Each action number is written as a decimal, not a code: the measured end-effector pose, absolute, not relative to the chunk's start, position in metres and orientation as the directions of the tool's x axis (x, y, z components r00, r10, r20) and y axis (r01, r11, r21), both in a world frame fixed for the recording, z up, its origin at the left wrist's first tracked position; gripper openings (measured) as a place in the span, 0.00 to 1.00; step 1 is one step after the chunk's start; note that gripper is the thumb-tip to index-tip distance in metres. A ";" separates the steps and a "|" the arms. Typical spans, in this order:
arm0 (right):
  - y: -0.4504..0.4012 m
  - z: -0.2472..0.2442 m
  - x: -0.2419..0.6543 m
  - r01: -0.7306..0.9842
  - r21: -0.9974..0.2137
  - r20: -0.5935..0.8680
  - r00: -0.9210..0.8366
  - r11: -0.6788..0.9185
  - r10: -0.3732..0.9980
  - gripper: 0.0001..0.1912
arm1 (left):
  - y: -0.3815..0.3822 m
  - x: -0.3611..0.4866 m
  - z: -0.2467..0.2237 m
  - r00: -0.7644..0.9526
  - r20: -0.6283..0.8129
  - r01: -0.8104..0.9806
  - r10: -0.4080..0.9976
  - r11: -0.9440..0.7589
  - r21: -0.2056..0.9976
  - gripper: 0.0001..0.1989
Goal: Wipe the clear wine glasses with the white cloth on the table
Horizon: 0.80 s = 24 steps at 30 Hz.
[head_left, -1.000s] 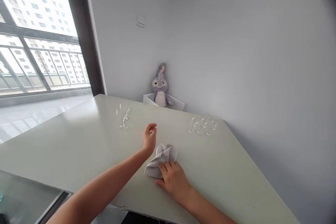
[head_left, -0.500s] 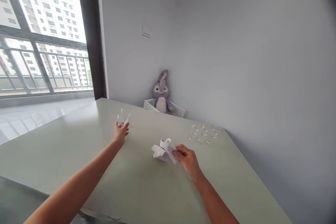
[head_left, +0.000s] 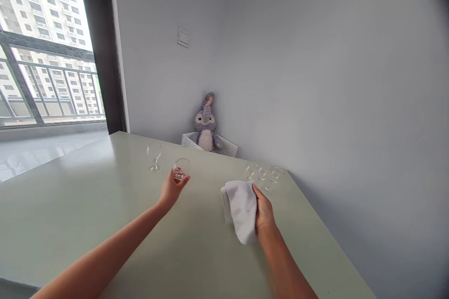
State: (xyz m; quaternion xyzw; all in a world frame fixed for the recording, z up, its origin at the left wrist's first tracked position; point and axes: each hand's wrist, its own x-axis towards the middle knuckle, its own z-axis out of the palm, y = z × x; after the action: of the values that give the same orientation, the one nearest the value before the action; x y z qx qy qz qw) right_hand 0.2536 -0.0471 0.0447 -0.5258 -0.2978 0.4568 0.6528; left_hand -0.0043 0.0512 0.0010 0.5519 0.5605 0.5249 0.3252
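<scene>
My left hand (head_left: 172,190) is closed on the lower part of a clear glass (head_left: 183,167), in the middle-left over the table. Another stemmed glass (head_left: 154,156) stands upright just behind and to the left of it. My right hand (head_left: 264,209) grips a white cloth (head_left: 242,208) by its right edge; the cloth hangs in folds, and some of my fingers are hidden behind it. Beyond the cloth, several clear stemmed glasses (head_left: 276,175) stand close together near the table's right back edge, their lower parts partly covered by cloth and hand.
The pale green table (head_left: 196,252) reaches to the wall. At its back edge a grey plush rabbit (head_left: 205,126) sits in a white perforated basket (head_left: 229,148). A dark frame (head_left: 103,51) and window are at the left.
My left hand has moved right with a glass in it, away from the other glass. My right hand has lifted the cloth, which now hangs unfolded. The view has shifted slightly right.
</scene>
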 end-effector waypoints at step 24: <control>-0.019 -0.017 0.214 -0.364 -0.931 -0.036 0.043 -0.018 0.998 0.15 | 0.020 0.063 -0.026 0.275 0.614 0.319 0.739 -0.673 0.667 0.16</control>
State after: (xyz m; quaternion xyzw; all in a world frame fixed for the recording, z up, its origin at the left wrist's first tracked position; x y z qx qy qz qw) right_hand 0.2141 -0.0189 -0.0170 -0.4180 -0.3797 0.5782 0.5888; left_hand 0.0634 0.0202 -0.0261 0.7697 0.3437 0.4941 0.2129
